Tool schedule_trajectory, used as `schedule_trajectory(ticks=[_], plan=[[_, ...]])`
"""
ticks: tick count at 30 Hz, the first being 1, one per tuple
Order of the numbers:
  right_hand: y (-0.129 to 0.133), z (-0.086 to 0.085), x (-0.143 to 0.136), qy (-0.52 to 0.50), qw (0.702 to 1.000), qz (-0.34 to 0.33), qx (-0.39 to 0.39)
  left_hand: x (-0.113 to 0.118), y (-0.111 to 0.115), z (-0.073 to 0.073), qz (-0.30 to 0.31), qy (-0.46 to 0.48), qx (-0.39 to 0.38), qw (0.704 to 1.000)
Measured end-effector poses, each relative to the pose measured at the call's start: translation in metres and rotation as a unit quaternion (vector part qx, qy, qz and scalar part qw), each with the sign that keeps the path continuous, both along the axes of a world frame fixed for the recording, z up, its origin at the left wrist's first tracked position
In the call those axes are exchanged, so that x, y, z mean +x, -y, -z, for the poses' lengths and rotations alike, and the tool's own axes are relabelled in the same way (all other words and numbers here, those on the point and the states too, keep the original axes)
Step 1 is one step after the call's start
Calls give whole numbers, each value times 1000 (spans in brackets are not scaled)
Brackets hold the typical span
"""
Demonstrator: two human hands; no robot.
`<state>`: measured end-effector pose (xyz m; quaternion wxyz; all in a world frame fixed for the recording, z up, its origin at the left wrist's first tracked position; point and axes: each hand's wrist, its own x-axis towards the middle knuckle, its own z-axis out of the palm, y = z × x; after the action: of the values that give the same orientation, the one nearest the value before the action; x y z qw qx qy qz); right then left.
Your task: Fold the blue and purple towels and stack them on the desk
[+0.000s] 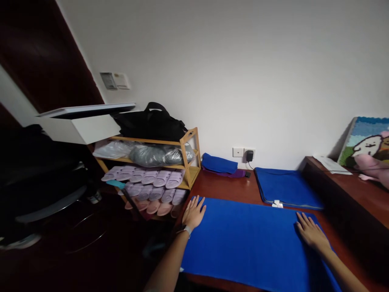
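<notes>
A blue cloth lies spread flat on the reddish-brown table. On its far left corner rests my left hand, fingers stretched out, with a watch on the wrist. My right hand lies palm down near the far right corner, its fingers also apart. Neither hand grips anything. Behind the spread cloth sits a folded stack of blue cloth with white tags at its front edge. Farther left, by the wall, a smaller folded blue cloth lies on a purple one.
A wooden rack left of the table holds several lilac and pink slippers, plastic-wrapped items and a black bag. A black plug sits in the wall socket. At right, a raised dark ledge carries a pink plush toy.
</notes>
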<state>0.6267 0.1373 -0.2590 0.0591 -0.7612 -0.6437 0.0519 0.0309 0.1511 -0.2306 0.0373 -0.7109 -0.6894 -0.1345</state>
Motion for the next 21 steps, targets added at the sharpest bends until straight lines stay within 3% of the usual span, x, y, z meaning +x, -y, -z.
schedule_trajectory(ticks=[2,5,9,12,14,16,21], plan=[[-5,-13,-32,-5,999,-8,47,0,1,2,0,4,5,1000],[-9,-35,-123,-40,986,-105,121,1,0,3,-2,12,10,1000],[-9,-53,-260,-113,956,-259,76,0,-1,5,1,19,9,1000],[-12,-54,-304,-117,954,-276,13,0,-2,4,3,17,6,1000],[-15,-50,-293,-103,961,-255,-2,0,-2,3,4,16,5,1000],[-15,-43,-254,-85,970,-226,0,0,-3,2,2,13,2,1000],[-8,-16,-94,-52,992,-114,28,0,-6,3,-1,12,-2,1000]])
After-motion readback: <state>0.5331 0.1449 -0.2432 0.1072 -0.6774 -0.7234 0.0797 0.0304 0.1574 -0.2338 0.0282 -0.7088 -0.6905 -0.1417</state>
